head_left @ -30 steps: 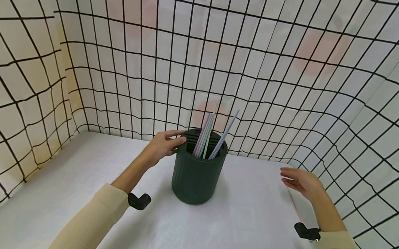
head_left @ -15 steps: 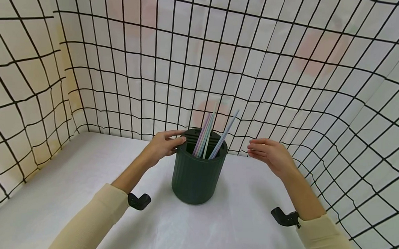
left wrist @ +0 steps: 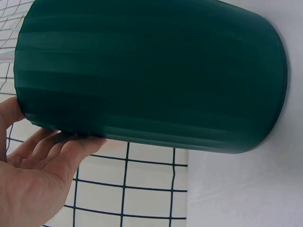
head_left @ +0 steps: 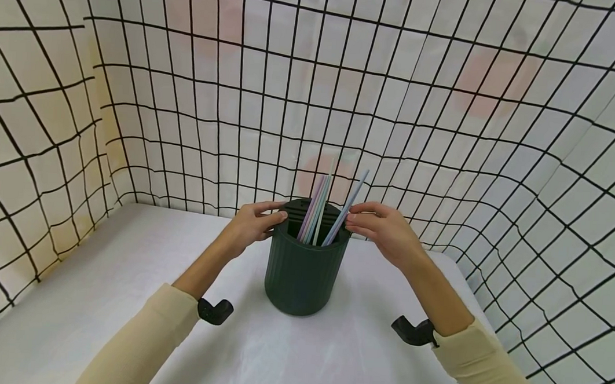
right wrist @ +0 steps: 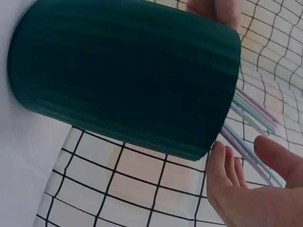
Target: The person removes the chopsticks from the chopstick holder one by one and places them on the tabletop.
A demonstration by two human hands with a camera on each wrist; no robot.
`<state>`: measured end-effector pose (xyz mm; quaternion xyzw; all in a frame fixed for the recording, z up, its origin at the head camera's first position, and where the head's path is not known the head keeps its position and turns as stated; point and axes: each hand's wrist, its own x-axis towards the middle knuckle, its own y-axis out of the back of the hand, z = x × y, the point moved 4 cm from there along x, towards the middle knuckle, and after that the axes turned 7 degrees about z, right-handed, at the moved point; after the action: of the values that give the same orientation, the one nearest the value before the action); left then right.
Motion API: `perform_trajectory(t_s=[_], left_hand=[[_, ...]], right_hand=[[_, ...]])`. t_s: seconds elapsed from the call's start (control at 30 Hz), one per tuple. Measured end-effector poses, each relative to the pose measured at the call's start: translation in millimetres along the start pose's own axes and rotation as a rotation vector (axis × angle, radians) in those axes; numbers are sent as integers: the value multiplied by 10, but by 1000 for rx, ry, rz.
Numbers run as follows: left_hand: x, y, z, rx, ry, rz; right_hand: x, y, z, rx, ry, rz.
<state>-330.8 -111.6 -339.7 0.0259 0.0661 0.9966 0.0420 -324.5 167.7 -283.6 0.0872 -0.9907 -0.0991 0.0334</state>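
A dark green ribbed utensil holder (head_left: 304, 279) stands upright on the white table, slotted over its back half. Several pastel straws (head_left: 315, 207) lean in its open front, and a bluish pair (head_left: 347, 205) tilts right. My left hand (head_left: 250, 227) grips the holder's left rim; thumb (left wrist: 10, 111) at the top edge, fingers along the outside wall. At the right rim is my right hand (head_left: 384, 228), fingertips right at the edge beside the tilted straws. In the right wrist view its thumb (right wrist: 277, 153) stands apart from the fingers, nothing pinched between them.
Black wire grid panels (head_left: 270, 114) stand behind and on both sides, with white sheeting beyond. The white table (head_left: 298, 365) runs up to the panels. Each forearm wears a black wrist camera (head_left: 215, 312) near the sleeve cuff.
My right hand has moved left from the right side of the table to the holder's right rim. The left hand, holder and straws have stayed in place.
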Motion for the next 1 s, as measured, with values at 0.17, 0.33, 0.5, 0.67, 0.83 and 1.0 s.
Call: perform_trajectory(t_s=[0.17,0.33,0.5,0.67,0.83,1.0], left_hand=[[-14,0,-9,0,9,4],[-24,9,-7,0,6,10],[-23,10,-12,-2,4,12],[-20,9,-14,-7,7,11],[-17,7,-12,-11,9,9],[-12,5,-7,-13,6,4]], right_hand=[[9,-63,52,-92,-2,17],[9,-88,77,-182,19,29],[30,-87,109,-187,33,54],[52,-97,130,-161,19,97],[63,-92,111,-82,10,127],[40,-40,1,-65,33,123]])
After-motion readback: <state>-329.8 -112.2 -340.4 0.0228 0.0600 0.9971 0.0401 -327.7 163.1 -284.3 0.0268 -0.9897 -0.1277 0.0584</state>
